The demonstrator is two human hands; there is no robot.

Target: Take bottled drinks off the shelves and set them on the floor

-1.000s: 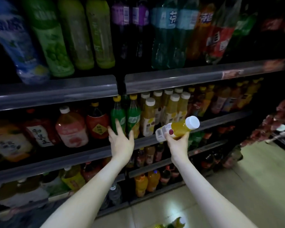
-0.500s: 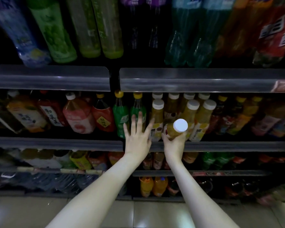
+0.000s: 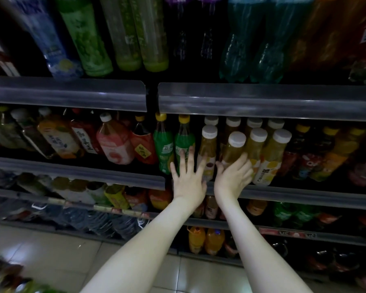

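The juice bottle [image 3: 234, 149] stands at the front of the middle shelf. Its white cap is just under the upper rail [image 3: 262, 100], and yellow bottles [image 3: 270, 157] crowd it left, right and behind. The lower rail [image 3: 304, 195] runs beneath both wrists, with open floor [image 3: 51, 250] nearer. The right grip [image 3: 232, 178] is curled round the juice bottle's lower half. The left grip [image 3: 188, 180], fingers spread, lies over a green bottle [image 3: 184, 140] just to the left.

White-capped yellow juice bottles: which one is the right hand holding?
The front-row white-capped yellow juice bottle second from left; the right hand curls round it.
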